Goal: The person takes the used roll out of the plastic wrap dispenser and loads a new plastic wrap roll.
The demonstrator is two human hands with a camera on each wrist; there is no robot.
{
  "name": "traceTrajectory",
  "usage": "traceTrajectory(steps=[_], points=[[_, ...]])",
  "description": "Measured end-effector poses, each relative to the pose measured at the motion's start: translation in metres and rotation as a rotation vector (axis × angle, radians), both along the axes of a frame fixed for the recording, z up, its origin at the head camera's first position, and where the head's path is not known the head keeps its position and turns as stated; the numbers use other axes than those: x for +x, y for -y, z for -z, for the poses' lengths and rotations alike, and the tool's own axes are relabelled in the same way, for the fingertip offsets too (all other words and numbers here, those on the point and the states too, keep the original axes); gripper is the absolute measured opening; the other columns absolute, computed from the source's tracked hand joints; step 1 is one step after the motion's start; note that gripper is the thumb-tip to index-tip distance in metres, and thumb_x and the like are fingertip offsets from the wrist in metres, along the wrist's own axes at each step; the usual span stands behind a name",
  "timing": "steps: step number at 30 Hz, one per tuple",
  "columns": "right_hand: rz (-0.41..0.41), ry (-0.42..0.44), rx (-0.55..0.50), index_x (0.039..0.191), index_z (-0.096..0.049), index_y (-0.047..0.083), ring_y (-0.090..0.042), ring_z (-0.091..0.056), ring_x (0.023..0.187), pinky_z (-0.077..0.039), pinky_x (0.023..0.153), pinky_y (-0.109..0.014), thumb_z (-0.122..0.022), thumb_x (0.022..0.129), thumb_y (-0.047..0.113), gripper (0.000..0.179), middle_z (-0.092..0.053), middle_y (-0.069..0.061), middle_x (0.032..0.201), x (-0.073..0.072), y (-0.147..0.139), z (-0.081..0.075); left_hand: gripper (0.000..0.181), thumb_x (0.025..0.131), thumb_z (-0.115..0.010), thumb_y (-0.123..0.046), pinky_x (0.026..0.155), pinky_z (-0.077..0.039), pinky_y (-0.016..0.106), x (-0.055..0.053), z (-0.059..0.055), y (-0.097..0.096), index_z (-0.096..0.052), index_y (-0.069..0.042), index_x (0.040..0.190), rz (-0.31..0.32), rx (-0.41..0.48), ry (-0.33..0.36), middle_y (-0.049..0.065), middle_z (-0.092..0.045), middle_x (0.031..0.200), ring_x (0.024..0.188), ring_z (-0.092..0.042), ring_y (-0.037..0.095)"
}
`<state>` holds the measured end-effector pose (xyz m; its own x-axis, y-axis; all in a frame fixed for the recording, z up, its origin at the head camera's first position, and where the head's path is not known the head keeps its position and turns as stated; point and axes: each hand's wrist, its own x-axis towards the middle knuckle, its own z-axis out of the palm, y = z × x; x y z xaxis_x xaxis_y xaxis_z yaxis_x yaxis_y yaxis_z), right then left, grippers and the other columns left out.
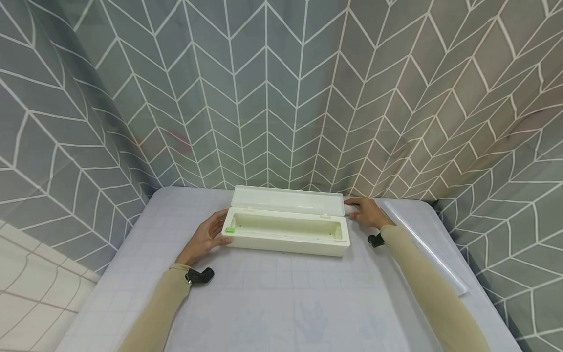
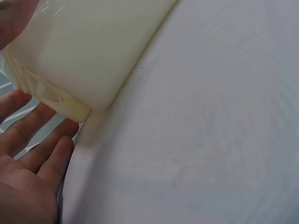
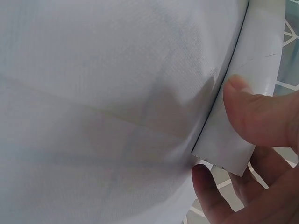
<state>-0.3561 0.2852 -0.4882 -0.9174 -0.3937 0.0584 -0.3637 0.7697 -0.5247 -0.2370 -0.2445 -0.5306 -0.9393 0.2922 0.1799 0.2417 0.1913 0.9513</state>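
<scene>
A long cream plastic box point(image 1: 286, 248) stands near the table's far side with its hinged lid point(image 1: 288, 200) tipped back, showing a hollow trough. A small green piece point(image 1: 230, 230) sits at its left corner. My left hand point(image 1: 206, 237) holds the box's left end, thumb at the front corner and fingers around the end; in the left wrist view the fingertips meet the end wall of the box point(image 2: 88, 56). Behind the box's right end, my right hand point(image 1: 367, 212) grips a white tube point(image 3: 254, 56), its thumb lying along the top. The lid hides most of the tube in the head view.
A long clear plastic strip or roll point(image 1: 428, 249) lies slantwise along the table's right side, beside the right forearm. The pale cloth-covered table point(image 1: 281, 308) has rounded far corners. A grey patterned curtain point(image 1: 281, 98) hangs right behind it and along both sides.
</scene>
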Motion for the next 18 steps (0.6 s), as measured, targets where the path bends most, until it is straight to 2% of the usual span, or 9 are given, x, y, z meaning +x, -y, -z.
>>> traceTrajectory(steps=[4,7,11,14,16,18], points=[[-0.005,-0.008,0.012,0.133,-0.069,-0.003,-0.054,-0.053,0.139,-0.041,0.118,-0.067,-0.077,0.087,-0.003,0.047,-0.062,-0.032,0.142,0.0004,0.0001,-0.0005,0.086,0.089,-0.085,-0.007,0.117,-0.035,0.008,-0.0001,0.0001,-0.0003,-0.039,-0.009,0.162,0.006,0.01,-0.003,0.019,-0.042,0.165,0.153,-0.039,0.042],[-0.008,-0.014,0.014,0.133,-0.07,-0.003,-0.055,-0.053,0.138,-0.041,0.117,-0.068,-0.079,0.086,-0.002,0.047,-0.063,-0.032,0.142,0.0009,0.0001,-0.0007,0.086,0.089,-0.085,-0.007,0.12,-0.036,0.012,-0.0001,0.0,-0.0003,-0.039,-0.009,0.162,0.004,0.004,-0.003,0.019,-0.042,0.165,0.153,-0.039,0.041],[-0.004,-0.01,0.006,0.132,-0.07,-0.002,-0.054,-0.054,0.137,-0.041,0.117,-0.067,-0.08,0.085,-0.003,0.048,-0.063,-0.032,0.142,0.0004,0.0002,0.0007,0.086,0.089,-0.085,-0.008,0.129,-0.035,0.035,0.0,0.0006,-0.0001,-0.039,-0.009,0.162,0.0,-0.01,-0.001,0.018,-0.042,0.165,0.153,-0.04,0.041],[-0.003,-0.01,0.003,0.132,-0.07,-0.002,-0.053,-0.054,0.137,-0.041,0.118,-0.067,-0.08,0.084,-0.004,0.049,-0.063,-0.032,0.142,-0.0008,0.0002,0.002,0.086,0.089,-0.085,-0.009,0.129,-0.03,0.05,0.0002,0.0007,0.0001,-0.039,-0.009,0.162,-0.001,-0.012,0.001,0.018,-0.041,0.166,0.154,-0.039,0.042],[-0.004,-0.011,0.001,0.132,-0.07,-0.002,-0.053,-0.055,0.137,-0.041,0.118,-0.066,-0.08,0.084,-0.005,0.05,-0.063,-0.032,0.142,-0.0011,0.0002,0.0021,0.086,0.089,-0.086,-0.009,0.129,-0.03,0.05,0.0005,0.0006,0.0003,-0.039,-0.009,0.162,-0.002,-0.01,0.001,0.018,-0.041,0.166,0.154,-0.039,0.042],[-0.005,-0.008,-0.003,0.133,-0.07,-0.002,-0.053,-0.054,0.138,-0.04,0.118,-0.066,-0.08,0.084,-0.006,0.05,-0.063,-0.032,0.142,-0.0014,0.0003,0.0022,0.086,0.089,-0.086,-0.009,0.129,-0.033,0.041,0.0005,0.0006,0.0005,-0.039,-0.009,0.162,-0.003,-0.012,-0.001,0.017,-0.04,0.167,0.154,-0.039,0.041]])
